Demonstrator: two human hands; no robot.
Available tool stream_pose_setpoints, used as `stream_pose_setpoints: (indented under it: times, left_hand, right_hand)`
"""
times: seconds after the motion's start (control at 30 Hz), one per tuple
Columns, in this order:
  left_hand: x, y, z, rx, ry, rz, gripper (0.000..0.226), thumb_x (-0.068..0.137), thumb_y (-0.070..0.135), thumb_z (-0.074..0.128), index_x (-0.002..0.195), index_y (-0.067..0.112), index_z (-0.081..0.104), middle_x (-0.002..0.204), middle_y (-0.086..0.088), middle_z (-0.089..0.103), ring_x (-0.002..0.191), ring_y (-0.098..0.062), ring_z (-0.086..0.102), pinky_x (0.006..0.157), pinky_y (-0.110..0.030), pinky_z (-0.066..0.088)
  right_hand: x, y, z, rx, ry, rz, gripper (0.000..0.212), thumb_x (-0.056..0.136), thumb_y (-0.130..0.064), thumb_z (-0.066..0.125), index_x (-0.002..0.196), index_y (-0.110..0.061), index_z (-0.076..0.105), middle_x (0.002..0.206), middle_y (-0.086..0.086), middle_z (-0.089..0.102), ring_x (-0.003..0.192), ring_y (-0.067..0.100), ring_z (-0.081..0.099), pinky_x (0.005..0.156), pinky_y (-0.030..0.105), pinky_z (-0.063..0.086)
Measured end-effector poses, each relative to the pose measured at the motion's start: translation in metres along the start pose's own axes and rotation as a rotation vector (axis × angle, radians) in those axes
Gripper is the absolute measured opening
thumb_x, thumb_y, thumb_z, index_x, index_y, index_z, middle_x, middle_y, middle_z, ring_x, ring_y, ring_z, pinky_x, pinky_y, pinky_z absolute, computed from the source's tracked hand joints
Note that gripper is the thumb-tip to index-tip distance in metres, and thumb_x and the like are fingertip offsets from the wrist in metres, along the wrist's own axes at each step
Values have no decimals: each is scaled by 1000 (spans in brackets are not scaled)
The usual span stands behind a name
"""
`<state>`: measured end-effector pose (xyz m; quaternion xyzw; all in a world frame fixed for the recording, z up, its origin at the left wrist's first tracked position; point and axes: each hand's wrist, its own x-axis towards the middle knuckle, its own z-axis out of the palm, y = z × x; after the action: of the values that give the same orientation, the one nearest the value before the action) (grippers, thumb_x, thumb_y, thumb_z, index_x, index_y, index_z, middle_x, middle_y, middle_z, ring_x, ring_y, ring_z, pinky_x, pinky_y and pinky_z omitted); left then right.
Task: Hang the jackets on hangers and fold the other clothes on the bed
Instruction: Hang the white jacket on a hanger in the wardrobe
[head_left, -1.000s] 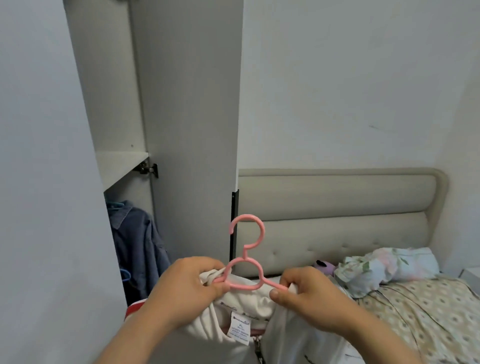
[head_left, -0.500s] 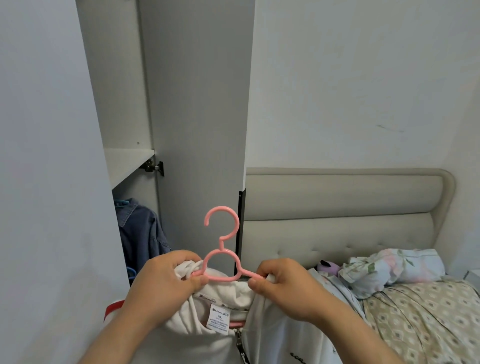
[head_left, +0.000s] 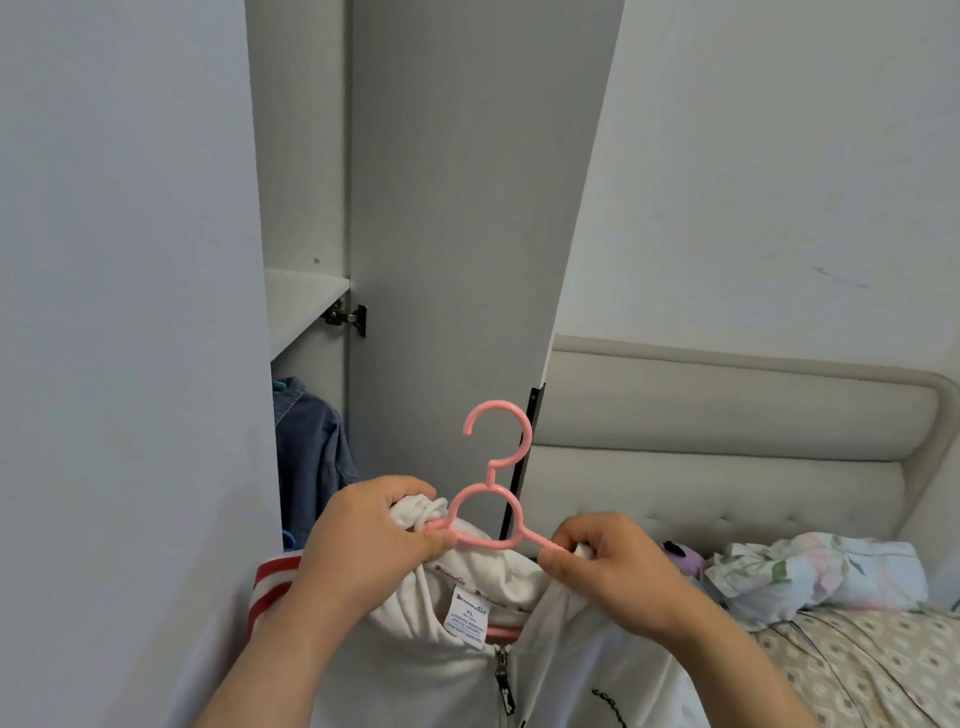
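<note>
Pink hanger (head_left: 491, 467) in white jkt (head_left: 571, 654); wardrobe (head_left: 304, 156) open, L.

Just below the pink hanger (head_left: 490, 470), the white jacket's (head_left: 415, 670) neck label (head_left: 470, 613) reads "XL" under a script brand name too blurred to read.

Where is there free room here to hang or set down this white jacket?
Free: the shelf above the denim jacket, bare where visible; the patterned sheet in front of the crumpled floral bedding. Crowded: the narrow space below the shelf, filled by the denim jacket.
</note>
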<state>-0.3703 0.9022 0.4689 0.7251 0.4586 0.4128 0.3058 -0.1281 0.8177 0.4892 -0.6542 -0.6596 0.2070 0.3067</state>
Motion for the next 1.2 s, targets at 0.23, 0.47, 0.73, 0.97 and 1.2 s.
stream_pose_setpoints:
  times: [0.23,0.47,0.73,0.97,1.2]
  left_hand:
    - [29,-15,7,20,71,-23,37,54,58,81,86,60,61,84,33,65,79,5,63,69,-37,59]
    - [82,-44,27,82,110,-70,50,49,73,64,88,43,65,75,20,67,69,-7,63,65,-40,57]
    - [124,-97,33,143,188,-165,39,56,65,65,87,41,66,78,19,66,73,-3,60,67,-27,52]
    - [147,-147,40,203,326,-72,27,62,54,70,81,36,70,70,13,60,64,-4,56,62,-24,46]
    - [152,-226,68,252,512,43,29,62,55,65,80,32,70,69,12,59,62,-8,56,59,-20,44]
  right_hand:
    - [47,12,5,32,-25,-28,27,90,-33,69,64,-27,61,47,-11,38,46,5,32,45,17,26]
    - [116,43,17,24,-32,-59,27,90,-35,67,66,-27,60,49,-9,39,47,4,33,47,19,26]
    - [205,70,50,-11,-180,-94,17,82,-43,71,70,-38,62,55,-5,50,53,3,44,54,15,35]
    - [263,77,85,-46,-292,-80,29,84,-43,71,59,-53,60,55,-22,54,67,-5,55,60,10,40]
    - [298,112,144,-67,-238,-177,18,78,-45,70,61,-40,64,52,-13,50,55,1,45,57,18,38]
